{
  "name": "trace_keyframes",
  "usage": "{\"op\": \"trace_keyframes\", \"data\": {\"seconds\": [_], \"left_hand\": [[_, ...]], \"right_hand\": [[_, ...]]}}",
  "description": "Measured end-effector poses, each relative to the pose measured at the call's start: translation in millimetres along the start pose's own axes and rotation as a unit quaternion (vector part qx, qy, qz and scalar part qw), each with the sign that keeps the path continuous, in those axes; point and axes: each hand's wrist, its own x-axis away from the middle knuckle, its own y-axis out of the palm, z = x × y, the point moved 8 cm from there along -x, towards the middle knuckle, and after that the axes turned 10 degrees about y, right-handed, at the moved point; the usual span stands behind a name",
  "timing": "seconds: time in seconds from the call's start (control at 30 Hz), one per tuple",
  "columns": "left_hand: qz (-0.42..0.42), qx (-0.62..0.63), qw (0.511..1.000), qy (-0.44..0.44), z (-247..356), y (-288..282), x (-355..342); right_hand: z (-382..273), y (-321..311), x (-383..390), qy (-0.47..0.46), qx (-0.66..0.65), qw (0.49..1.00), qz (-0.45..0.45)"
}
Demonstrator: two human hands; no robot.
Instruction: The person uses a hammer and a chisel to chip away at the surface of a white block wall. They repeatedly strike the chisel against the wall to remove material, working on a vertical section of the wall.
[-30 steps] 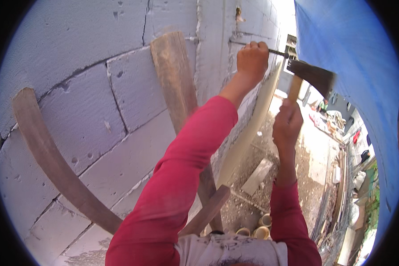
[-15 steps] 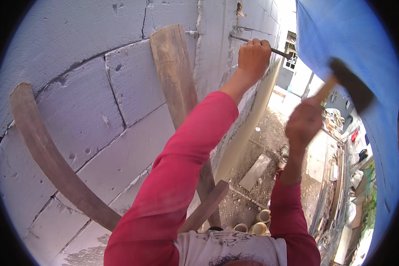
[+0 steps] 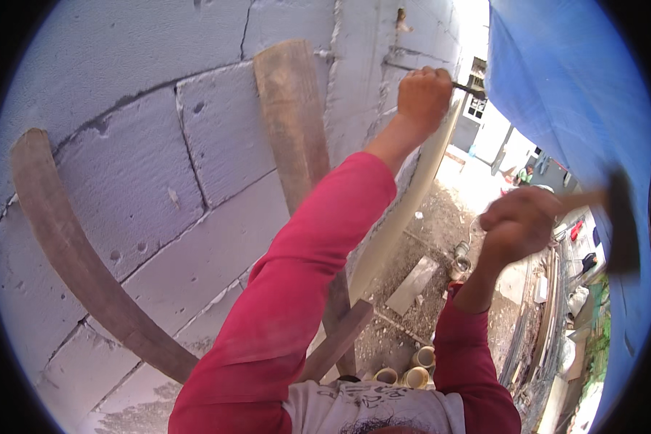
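Observation:
My left hand (image 3: 424,98) is closed round a thin dark metal chisel (image 3: 470,91). Its far end meets the grey block wall (image 3: 130,173) beside a groove, and the other end sticks out to the right of my fist. Out to the right, my right hand (image 3: 521,223) grips the wooden handle of a hammer (image 3: 622,224). The hammer's dark, broad head is blurred by motion and stands well apart from the chisel, in front of a blue tarp (image 3: 557,87).
An upright wooden plank (image 3: 289,108) and a curved-looking one (image 3: 65,217) stand before the wall, with a short wooden piece (image 3: 340,336) near my chest. Far below, a loose board (image 3: 412,284) lies on rubble-strewn ground near several round tubes (image 3: 416,377). Long strips lie at the right.
My right hand has swung the hammer to the right and lower, away from the chisel. My left hand still holds the chisel at the wall; the view has shifted slightly.

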Motion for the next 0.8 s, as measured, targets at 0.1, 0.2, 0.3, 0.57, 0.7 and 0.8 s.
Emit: {"op": "trace_keyframes", "data": {"seconds": [0.1,0.2,0.3,0.57,0.7,0.8], "left_hand": [[-0.003,-0.001,1.000,0.015,10.9,-1.8,-3.5],[-0.006,0.008,1.000,0.011,2.5,-4.2,2.7],[-0.036,0.037,0.998,-0.033,0.2,6.2,17.5],[-0.019,0.032,0.999,0.012,5.0,-0.7,14.3],[0.030,0.039,0.999,0.024,10.2,-1.8,10.7],[0.033,0.030,0.999,0.021,8.7,-0.8,10.7]], "right_hand": [[-59.7,12.9,14.8,-0.257,0.011,0.966,-0.025],[56.6,29.5,10.8,-0.156,0.375,0.913,-0.044],[71.1,8.7,-1.9,0.040,0.282,0.958,-0.041],[-40.1,7.5,12.8,-0.289,-0.122,0.949,-0.043],[22.8,-4.7,12.1,-0.105,0.136,0.985,-0.030],[49.6,-0.6,20.6,0.113,0.119,0.986,0.023]]}}
